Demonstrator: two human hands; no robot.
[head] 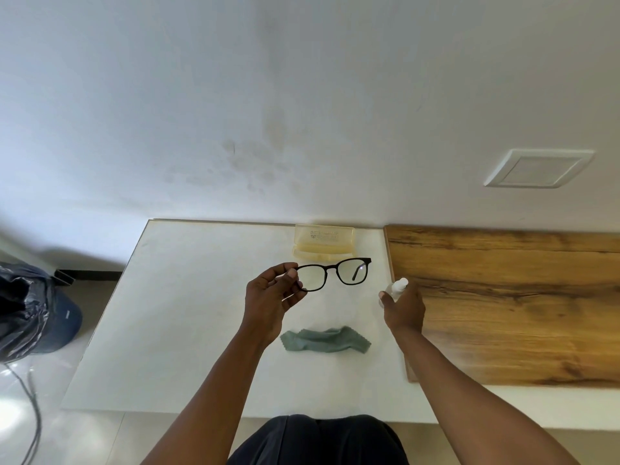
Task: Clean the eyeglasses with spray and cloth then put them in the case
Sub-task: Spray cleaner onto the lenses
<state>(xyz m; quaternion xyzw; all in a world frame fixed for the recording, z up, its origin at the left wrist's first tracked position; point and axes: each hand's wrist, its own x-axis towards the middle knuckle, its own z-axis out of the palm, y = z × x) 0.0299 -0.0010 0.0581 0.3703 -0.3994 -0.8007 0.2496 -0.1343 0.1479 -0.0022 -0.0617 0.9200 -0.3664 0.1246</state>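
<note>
My left hand (270, 297) pinches the left end of the black-framed eyeglasses (335, 273) and holds them up above the white table (188, 313), lenses facing me. My right hand (404, 308) is wrapped around a small clear spray bottle (397, 286) with a white cap, to the right of the glasses at the seam of the two tabletops. A crumpled grey-green cloth (325, 340) lies on the white table below the glasses. The translucent yellowish case (323, 241) sits open at the far edge against the wall.
A wooden tabletop (520, 303) adjoins the white one on the right. A dark bag (23, 310) and a blue cap (67, 320) lie on the floor at the left, with a cable (33, 414) trailing nearby. A white wall plate (538, 167) is mounted at the upper right.
</note>
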